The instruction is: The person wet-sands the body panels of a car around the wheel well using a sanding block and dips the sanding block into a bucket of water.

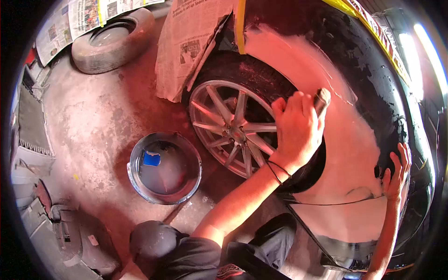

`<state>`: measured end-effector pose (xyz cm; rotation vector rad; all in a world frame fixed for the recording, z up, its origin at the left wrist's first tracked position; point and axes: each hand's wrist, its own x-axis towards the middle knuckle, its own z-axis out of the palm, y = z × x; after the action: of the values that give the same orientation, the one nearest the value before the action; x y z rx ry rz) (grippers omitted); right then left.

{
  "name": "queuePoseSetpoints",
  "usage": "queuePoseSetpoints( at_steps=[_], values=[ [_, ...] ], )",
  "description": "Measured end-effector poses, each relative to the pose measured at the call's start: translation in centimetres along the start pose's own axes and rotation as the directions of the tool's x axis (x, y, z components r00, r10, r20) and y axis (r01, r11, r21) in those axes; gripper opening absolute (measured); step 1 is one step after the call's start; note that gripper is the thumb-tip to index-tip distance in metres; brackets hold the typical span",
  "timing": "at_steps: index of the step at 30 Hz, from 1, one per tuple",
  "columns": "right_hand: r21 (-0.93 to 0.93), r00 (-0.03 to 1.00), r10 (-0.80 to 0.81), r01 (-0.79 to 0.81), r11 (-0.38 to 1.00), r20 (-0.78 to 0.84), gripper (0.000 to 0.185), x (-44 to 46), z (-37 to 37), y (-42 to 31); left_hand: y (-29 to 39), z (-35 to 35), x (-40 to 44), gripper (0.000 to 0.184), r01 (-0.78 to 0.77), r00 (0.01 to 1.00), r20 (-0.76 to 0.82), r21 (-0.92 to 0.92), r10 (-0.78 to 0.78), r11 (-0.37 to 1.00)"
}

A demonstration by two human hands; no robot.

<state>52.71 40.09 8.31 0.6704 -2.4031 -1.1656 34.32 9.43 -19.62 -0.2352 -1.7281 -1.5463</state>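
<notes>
My left hand [301, 126], with dark bands around its wrist, is closed on a small dark block [322, 100] above the tyre's edge, by the pinkish sanded patch of the black car panel [350, 140]. Farther right, my right hand [396, 172] rests on the panel's dark edge with its fingers apart. Beneath my left hand is a silver multi-spoke wheel [238, 133]. A round bucket [132, 175] on the floor holds cloudy liquid and a blue piece [151, 158].
Newspaper [186, 46] and yellow tape [240, 28] mask the car's upper area. A loose tyre [107, 53] lies at the upper left. Grey and black cases or bags [70, 233] stand at lower left. My dark-clothed knees [275, 233] are at the bottom.
</notes>
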Motion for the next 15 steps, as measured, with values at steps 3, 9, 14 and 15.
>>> queuePoseSetpoints(
  at_steps=[3,9,14,15],
  values=[
    [0.001,1.000,0.002,-0.002,1.000,-0.025,0.041,0.2,0.5,0.4,-2.0,-0.1,2.7,0.036,0.003,0.999,-0.055,0.037,-0.001,0.999],
    [0.030,1.000,0.028,-0.028,0.999,0.008,0.038,0.4,-0.3,-0.3,-4.6,-0.8,6.3,0.029,0.046,0.990,-0.135,0.024,-0.043,0.999],
    [0.007,1.000,-0.001,0.001,1.000,-0.017,0.039,0.5,-0.3,-0.2,-0.2,-0.3,-2.5,0.040,-0.039,0.998,0.046,0.031,0.038,0.999],
    [0.007,1.000,0.002,-0.002,1.000,-0.012,0.038,0.5,-0.4,-0.2,-1.2,-0.3,-1.4,0.040,-0.038,0.999,0.024,0.061,0.037,0.997]
  ],
)
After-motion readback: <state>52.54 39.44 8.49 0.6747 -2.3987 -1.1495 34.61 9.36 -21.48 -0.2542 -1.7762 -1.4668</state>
